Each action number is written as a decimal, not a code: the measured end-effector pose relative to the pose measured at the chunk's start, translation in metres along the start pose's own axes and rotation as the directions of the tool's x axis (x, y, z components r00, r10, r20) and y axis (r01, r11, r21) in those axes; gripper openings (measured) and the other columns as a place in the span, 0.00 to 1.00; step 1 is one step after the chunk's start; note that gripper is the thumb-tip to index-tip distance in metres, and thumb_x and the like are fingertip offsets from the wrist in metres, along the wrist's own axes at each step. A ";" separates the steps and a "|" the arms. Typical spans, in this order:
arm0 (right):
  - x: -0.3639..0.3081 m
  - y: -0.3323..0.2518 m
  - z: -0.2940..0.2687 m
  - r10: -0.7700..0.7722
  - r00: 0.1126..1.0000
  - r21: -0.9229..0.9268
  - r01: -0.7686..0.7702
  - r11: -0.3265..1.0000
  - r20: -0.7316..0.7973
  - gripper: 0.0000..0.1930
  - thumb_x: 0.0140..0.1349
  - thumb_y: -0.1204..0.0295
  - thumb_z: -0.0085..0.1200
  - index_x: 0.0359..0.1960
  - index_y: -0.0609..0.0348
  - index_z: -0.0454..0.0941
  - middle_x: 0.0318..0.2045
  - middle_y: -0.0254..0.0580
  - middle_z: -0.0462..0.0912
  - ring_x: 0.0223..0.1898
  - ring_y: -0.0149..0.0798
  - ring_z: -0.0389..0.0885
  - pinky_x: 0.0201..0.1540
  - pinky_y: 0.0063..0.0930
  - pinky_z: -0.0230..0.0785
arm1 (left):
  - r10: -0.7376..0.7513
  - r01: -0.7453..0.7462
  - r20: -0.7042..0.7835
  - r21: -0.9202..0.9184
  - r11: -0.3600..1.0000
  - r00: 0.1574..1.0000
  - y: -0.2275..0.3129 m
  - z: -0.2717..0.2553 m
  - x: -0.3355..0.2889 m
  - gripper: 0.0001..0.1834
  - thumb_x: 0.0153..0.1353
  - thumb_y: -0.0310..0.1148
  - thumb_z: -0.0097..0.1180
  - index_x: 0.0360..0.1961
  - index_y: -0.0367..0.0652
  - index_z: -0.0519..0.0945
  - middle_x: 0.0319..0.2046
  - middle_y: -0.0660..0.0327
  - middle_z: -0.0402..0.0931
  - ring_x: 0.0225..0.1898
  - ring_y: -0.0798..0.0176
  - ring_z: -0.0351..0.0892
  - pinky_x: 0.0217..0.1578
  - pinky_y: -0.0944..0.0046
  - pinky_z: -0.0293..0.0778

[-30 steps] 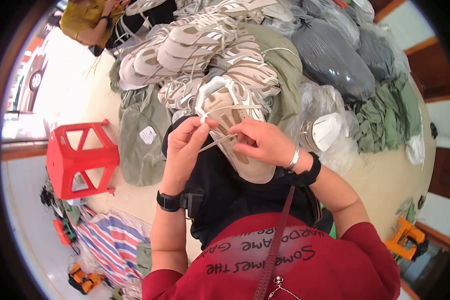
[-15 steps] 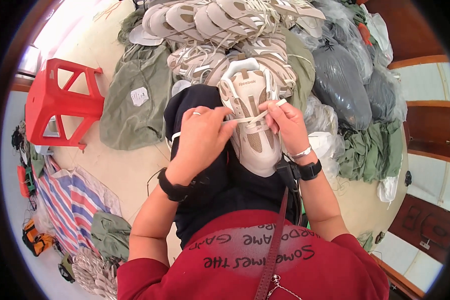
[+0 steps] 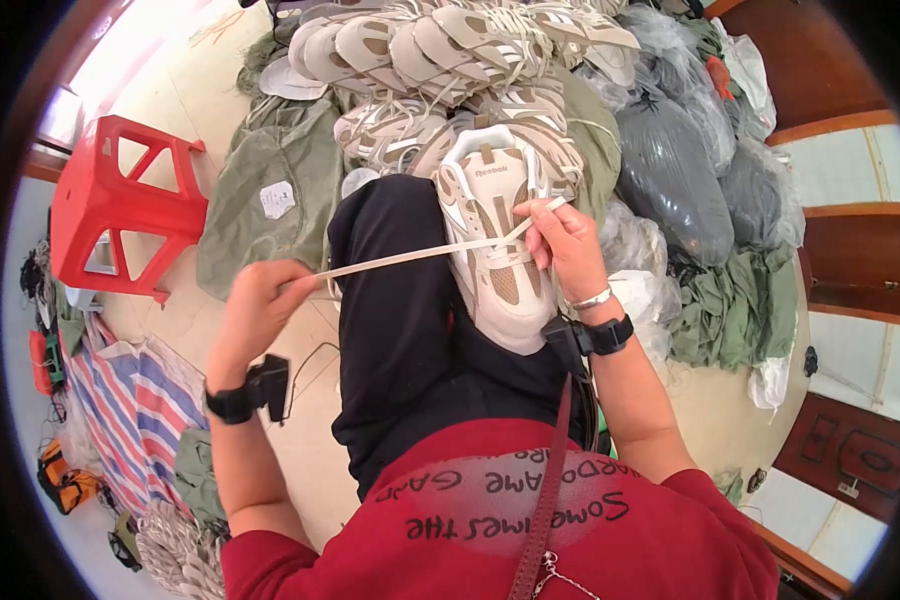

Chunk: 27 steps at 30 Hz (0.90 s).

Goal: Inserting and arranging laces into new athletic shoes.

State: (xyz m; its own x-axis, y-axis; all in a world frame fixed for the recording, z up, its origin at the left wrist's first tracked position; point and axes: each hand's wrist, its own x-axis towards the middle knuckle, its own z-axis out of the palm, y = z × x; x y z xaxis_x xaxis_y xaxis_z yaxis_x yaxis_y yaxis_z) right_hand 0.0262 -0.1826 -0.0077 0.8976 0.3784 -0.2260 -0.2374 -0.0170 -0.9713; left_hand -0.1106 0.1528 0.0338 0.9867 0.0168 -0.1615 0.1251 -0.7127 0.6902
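Note:
A beige and white sneaker [image 3: 511,327] rests on my lap, its toe toward me and its tongue pointing away. Off to the left, my left hand [image 3: 260,310] pinches one end of a cream shoelace [image 3: 400,257]. That lace runs taut across my dark trouser leg to the sneaker's lower eyelets. Over the sneaker's right side, my right hand [image 3: 567,250] is closed on another part of the lace, with a short flat end sticking out above the fingers.
Beyond my knees lies a heap of similar sneakers [image 3: 440,50] on green cloth sacks [image 3: 270,190]. A red plastic stool [image 3: 120,215] stands at left, above a striped sheet [image 3: 140,390]. Dark and clear plastic bags [image 3: 675,170] pile up at right.
My left hand has moved away from the sneaker, down and to the left, drawing the lace out into a long straight line. My right hand has stayed nearly in place by the sneaker.

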 end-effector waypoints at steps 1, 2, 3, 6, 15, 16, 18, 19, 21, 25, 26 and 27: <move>0.001 0.002 0.001 -0.002 1.000 0.022 0.002 1.000 0.004 0.14 0.70 0.65 0.48 0.40 0.63 0.80 0.19 0.28 0.76 0.16 0.19 0.67 0.19 0.13 0.58 | -0.005 0.005 -0.005 0.005 1.000 1.000 -0.011 -0.008 -0.014 0.12 0.61 0.33 0.56 0.28 0.33 0.79 0.21 0.52 0.75 0.25 0.61 0.74 0.30 0.64 0.69; 0.001 0.005 -0.001 -0.004 1.000 0.024 0.004 1.000 0.004 0.14 0.70 0.65 0.48 0.40 0.63 0.80 0.19 0.28 0.76 0.16 0.19 0.67 0.19 0.13 0.58 | -0.056 0.056 -0.048 -0.007 0.998 0.997 -0.021 -0.014 -0.025 0.12 0.60 0.33 0.56 0.28 0.33 0.79 0.21 0.53 0.75 0.24 0.61 0.74 0.30 0.64 0.69; 0.001 0.008 -0.004 -0.008 1.000 0.053 0.009 0.999 -0.004 0.14 0.70 0.64 0.47 0.40 0.62 0.80 0.19 0.28 0.76 0.16 0.19 0.67 0.19 0.13 0.58 | -0.107 0.105 -0.089 -0.021 0.994 0.990 -0.031 -0.021 -0.035 0.11 0.60 0.32 0.57 0.28 0.32 0.79 0.22 0.53 0.75 0.24 0.61 0.73 0.31 0.64 0.69; 0.002 0.010 -0.008 -0.009 1.000 0.093 0.011 0.996 -0.022 0.14 0.71 0.63 0.46 0.40 0.61 0.79 0.20 0.28 0.76 0.16 0.20 0.68 0.19 0.13 0.58 | -0.224 0.227 -0.180 -0.002 0.974 0.958 -0.059 -0.034 -0.062 0.11 0.60 0.32 0.56 0.29 0.32 0.79 0.22 0.58 0.77 0.26 0.68 0.73 0.33 0.67 0.68; 0.008 0.015 -0.023 0.064 0.997 0.350 -0.045 0.936 -0.045 0.14 0.71 0.62 0.45 0.41 0.60 0.77 0.21 0.29 0.74 0.19 0.22 0.68 0.21 0.18 0.61 | -0.551 0.543 -0.294 -0.118 0.832 0.781 -0.186 -0.008 -0.145 0.14 0.63 0.36 0.56 0.30 0.33 0.82 0.18 0.69 0.71 0.25 0.75 0.68 0.28 0.70 0.65; 0.007 0.018 -0.031 0.090 0.993 0.456 -0.045 0.889 -0.079 0.13 0.71 0.62 0.46 0.41 0.60 0.76 0.21 0.28 0.72 0.19 0.23 0.68 0.23 0.20 0.62 | -0.594 0.586 -0.285 -0.123 0.801 0.752 -0.190 -0.002 -0.151 0.14 0.63 0.37 0.56 0.31 0.33 0.82 0.18 0.69 0.71 0.25 0.75 0.67 0.28 0.70 0.65; 0.003 0.018 -0.051 0.092 0.986 0.498 -0.012 0.867 -0.136 0.13 0.71 0.62 0.46 0.41 0.60 0.75 0.22 0.27 0.70 0.20 0.24 0.66 0.25 0.21 0.62 | -0.639 0.643 -0.287 -0.093 0.760 0.714 -0.201 0.008 -0.166 0.15 0.62 0.38 0.56 0.34 0.34 0.83 0.19 0.64 0.75 0.25 0.72 0.71 0.29 0.69 0.67; 0.001 0.018 -0.062 0.094 0.979 0.535 0.016 0.845 -0.178 0.12 0.71 0.63 0.46 0.41 0.59 0.75 0.22 0.26 0.68 0.21 0.24 0.65 0.27 0.22 0.62 | -0.642 0.645 -0.285 -0.094 0.758 0.712 -0.212 0.015 -0.177 0.15 0.62 0.38 0.56 0.34 0.34 0.83 0.19 0.64 0.75 0.25 0.72 0.71 0.29 0.69 0.67; -0.004 0.022 -0.091 0.082 0.977 0.569 0.045 0.821 -0.195 0.12 0.71 0.63 0.46 0.41 0.59 0.75 0.22 0.25 0.67 0.22 0.24 0.64 0.28 0.22 0.61 | -0.513 0.579 -0.436 0.024 0.815 0.739 -0.230 0.025 -0.192 0.15 0.63 0.39 0.54 0.38 0.36 0.83 0.21 0.60 0.77 0.26 0.67 0.76 0.31 0.65 0.70; -0.022 0.017 -0.143 0.028 0.950 0.560 0.159 0.813 -0.311 0.10 0.70 0.64 0.48 0.42 0.58 0.74 0.22 0.24 0.66 0.23 0.22 0.63 0.29 0.21 0.60 | -0.467 0.614 -0.494 0.185 0.768 0.733 -0.240 0.032 -0.201 0.15 0.64 0.39 0.53 0.40 0.38 0.83 0.26 0.52 0.81 0.32 0.53 0.82 0.35 0.58 0.73; -0.027 0.015 -0.154 0.035 0.939 0.570 0.178 0.802 -0.342 0.10 0.70 0.65 0.48 0.42 0.59 0.74 0.22 0.24 0.66 0.23 0.22 0.62 0.29 0.21 0.60 | -0.480 0.644 -0.499 0.230 0.729 0.721 -0.243 0.031 -0.203 0.15 0.63 0.39 0.52 0.41 0.39 0.83 0.30 0.49 0.81 0.34 0.49 0.82 0.37 0.56 0.73; -0.033 0.012 -0.165 0.042 0.927 0.581 0.198 0.790 -0.372 0.10 0.70 0.65 0.49 0.42 0.59 0.74 0.22 0.24 0.66 0.22 0.22 0.62 0.29 0.21 0.59 | -0.492 0.673 -0.505 0.275 0.687 0.709 -0.246 0.032 -0.205 0.15 0.63 0.38 0.52 0.41 0.40 0.83 0.33 0.46 0.82 0.36 0.44 0.82 0.38 0.54 0.74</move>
State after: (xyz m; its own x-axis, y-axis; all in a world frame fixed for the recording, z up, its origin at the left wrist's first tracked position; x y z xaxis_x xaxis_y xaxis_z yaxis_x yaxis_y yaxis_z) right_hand 0.0547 -0.3477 -0.0243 0.9606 0.0056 -0.2777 -0.2256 0.5989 -0.7684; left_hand -0.3467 0.3027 -0.1253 0.6902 0.7170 -0.0978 0.7213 -0.6710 0.1715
